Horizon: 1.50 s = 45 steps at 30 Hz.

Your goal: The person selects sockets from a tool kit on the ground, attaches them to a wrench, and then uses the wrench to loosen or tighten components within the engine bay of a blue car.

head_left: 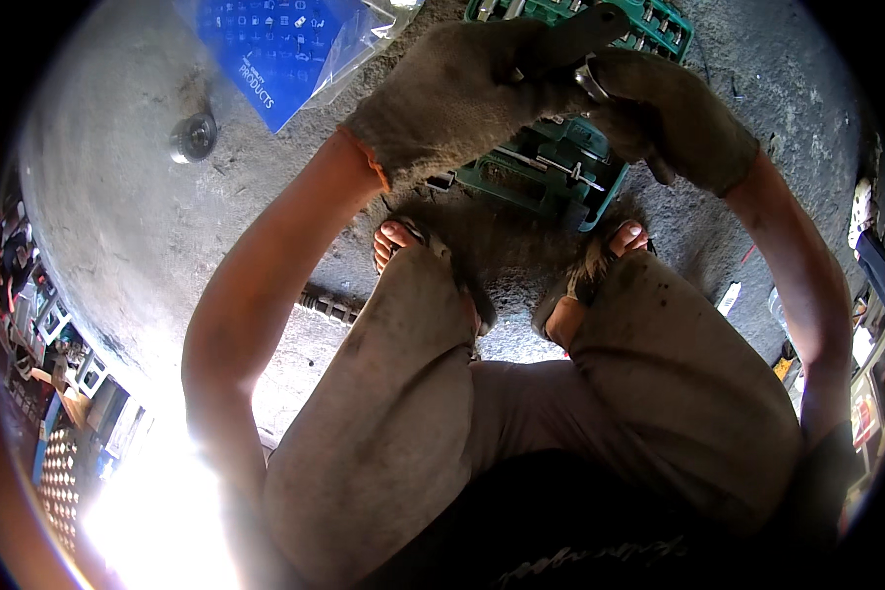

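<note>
While both gloved hands meet | left hand (462, 93) fingers closed on handle (590, 25) | right hand (664, 113) fingers pinching socket (592, 81)

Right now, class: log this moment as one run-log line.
left hand: gloved, gripping dark tool handle | right hand: gloved, on shiny metal socket | below: open green tool case on concrete floor

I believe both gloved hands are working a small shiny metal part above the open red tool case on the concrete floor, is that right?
Not quite: the head view shows the tool case is green, not red. The gloved left hand and right hand do work a small shiny metal part above it.
</note>
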Tool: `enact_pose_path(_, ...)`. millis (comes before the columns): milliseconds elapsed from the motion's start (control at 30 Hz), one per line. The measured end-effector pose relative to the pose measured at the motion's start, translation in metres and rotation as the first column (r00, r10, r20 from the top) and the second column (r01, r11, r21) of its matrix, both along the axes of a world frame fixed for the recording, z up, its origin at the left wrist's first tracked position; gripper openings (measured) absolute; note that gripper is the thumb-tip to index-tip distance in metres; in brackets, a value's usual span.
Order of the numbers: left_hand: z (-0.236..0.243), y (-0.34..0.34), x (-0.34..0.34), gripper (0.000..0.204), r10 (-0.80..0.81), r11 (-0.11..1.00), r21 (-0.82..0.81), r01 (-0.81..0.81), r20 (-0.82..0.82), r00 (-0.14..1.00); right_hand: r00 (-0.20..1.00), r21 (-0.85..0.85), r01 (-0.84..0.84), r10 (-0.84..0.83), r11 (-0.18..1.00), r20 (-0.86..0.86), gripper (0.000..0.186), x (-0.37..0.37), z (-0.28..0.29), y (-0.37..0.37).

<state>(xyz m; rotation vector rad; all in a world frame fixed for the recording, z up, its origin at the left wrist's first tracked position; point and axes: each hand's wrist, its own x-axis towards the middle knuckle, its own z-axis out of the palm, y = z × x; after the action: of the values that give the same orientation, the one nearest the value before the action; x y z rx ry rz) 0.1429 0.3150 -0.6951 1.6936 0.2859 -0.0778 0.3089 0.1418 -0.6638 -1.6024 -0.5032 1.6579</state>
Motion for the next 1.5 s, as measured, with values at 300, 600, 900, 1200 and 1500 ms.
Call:
enact_pose_path(300,-0.038,0.023,-0.013,0.032,-0.026,0.913,-0.392,-0.112,-0.330,0.944,0.998,0.338,-0.060,0.059,0.939,0.015,0.036,0.053,0.021,-0.015)
enact_pose_path(600,-0.058,0.031,-0.028,0.027,-0.038,0.643,-0.687,-0.339,-0.471,0.881,0.026,-0.014,-0.862,0.070,0.507,0.997,0.037,-0.010,-0.124,-0.023)
enact_pose_path(900,-0.066,0.015,-0.044,0.029,0.049,0.799,-0.466,-0.379,-0.578,0.814,-0.043,-0.122,-0.815,0.150,0.567,0.988,0.038,-0.017,-0.135,-0.024)
enact_pose_path(1200,-0.075,0.008,-0.044,0.029,0.048,0.812,-0.410,-0.416,-0.663,0.747,-0.080,-0.130,-0.859,0.120,0.495,0.990,0.021,-0.040,-0.137,0.002)
enact_pose_path(1500,-0.063,0.011,-0.063,0.044,-0.031,0.816,-0.477,-0.328,-0.601,0.798,0.640,0.027,-0.562,0.413,0.827,0.648,0.029,-0.036,-0.071,0.029)
